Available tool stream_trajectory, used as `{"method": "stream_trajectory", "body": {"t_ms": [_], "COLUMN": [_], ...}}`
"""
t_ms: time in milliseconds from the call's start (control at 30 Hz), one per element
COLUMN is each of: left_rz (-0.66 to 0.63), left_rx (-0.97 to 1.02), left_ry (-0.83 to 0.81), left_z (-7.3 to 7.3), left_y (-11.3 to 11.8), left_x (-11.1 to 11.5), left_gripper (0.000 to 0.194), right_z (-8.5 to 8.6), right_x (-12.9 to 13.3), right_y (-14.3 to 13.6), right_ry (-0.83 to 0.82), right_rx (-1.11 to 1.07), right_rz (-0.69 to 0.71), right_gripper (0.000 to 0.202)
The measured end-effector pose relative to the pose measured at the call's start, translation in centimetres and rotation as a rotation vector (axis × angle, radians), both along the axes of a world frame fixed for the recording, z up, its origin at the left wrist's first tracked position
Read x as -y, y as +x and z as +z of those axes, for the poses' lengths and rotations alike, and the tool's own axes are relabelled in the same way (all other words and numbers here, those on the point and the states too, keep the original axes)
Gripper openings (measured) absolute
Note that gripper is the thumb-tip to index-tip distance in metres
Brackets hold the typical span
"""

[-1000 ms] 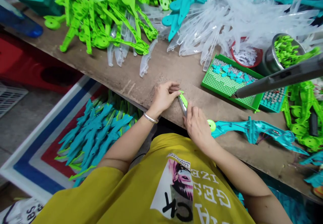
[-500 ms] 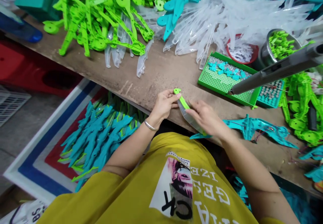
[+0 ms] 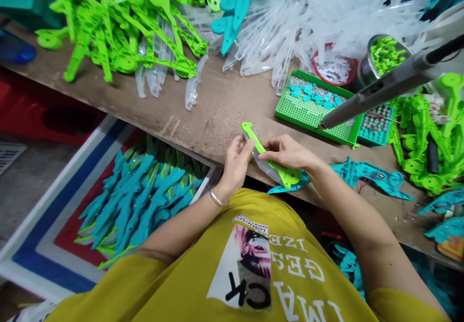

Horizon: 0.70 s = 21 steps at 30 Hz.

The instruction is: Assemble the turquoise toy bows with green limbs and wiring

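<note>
Between my two hands, at the bench's near edge, is a lime-green plastic arm [image 3: 259,145] with a clear plastic blade [image 3: 266,166] along its near side. My left hand [image 3: 237,158] pinches it near its narrow upper end, thumb on top. My right hand [image 3: 289,152] grips its middle from the other side with thumb and fingers. The round wide end of the green arm points toward my body. Right beside it, a turquoise plastic body half [image 3: 350,173] with thin wires lies on the bench, partly under my right forearm.
Lime-green parts [image 3: 126,27] and clear blades [image 3: 290,17] are heaped at the back. A green basket [image 3: 308,119] holds screws and turquoise pieces, with a grey electric screwdriver [image 3: 377,87] hanging over it. Turquoise assemblies [image 3: 134,201] fill a white-rimmed tray at lower left.
The green arm has turned so its wide end shows. My right hand has shifted up and left along it, uncovering that end. The whole view has shifted slightly.
</note>
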<state>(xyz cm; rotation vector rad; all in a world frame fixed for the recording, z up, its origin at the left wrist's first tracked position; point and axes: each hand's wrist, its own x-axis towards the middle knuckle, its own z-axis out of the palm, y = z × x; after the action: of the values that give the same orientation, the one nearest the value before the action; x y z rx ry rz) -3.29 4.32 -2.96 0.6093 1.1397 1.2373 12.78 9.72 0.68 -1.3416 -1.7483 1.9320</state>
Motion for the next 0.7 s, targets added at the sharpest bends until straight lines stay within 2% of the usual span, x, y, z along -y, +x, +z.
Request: {"method": "stream_trajectory", "body": {"t_ms": [100,167,300,400,500,600,700], "left_rz": [-0.173,-0.25,-0.225,-0.22,-0.234,-0.232,-0.217], "left_rx": [0.049,0.022,-0.11,-0.168,-0.166,-0.113,-0.003], "left_ry": [-0.093,-0.143,-0.127,-0.076,-0.065,-0.106,-0.179], "left_z": [0.0,-0.3,-1.0,-1.3,-1.2,-1.0,-0.5], "left_y": [1.6,2.5,3.4,3.4,3.5,3.9,4.5], "left_x": [2.4,3.5,4.1,4.0,3.8,3.6,3.4], "left_gripper": [0.053,0.045,0.036,0.034,0.034,0.036,0.04], "right_z": [0.3,0.3,0.4,0.9,1.6,1.6,1.0], "right_x": [0.1,0.2,0.5,1.2,2.7,4.3,5.0], "right_y": [0.1,0.1,0.5,1.6,2.8,3.3,3.1], "right_ry": [-0.004,0.024,0.114,0.27,0.465,0.513,0.517], "right_rx": [-0.023,-0.012,0.003,0.062,0.447,0.89,1.061], "right_rz": [0.005,0.0,0.019,0.071,0.081,0.094,0.101], "right_gripper": [0.022,0.02,0.02,0.027,0.045,0.057,0.062]}}
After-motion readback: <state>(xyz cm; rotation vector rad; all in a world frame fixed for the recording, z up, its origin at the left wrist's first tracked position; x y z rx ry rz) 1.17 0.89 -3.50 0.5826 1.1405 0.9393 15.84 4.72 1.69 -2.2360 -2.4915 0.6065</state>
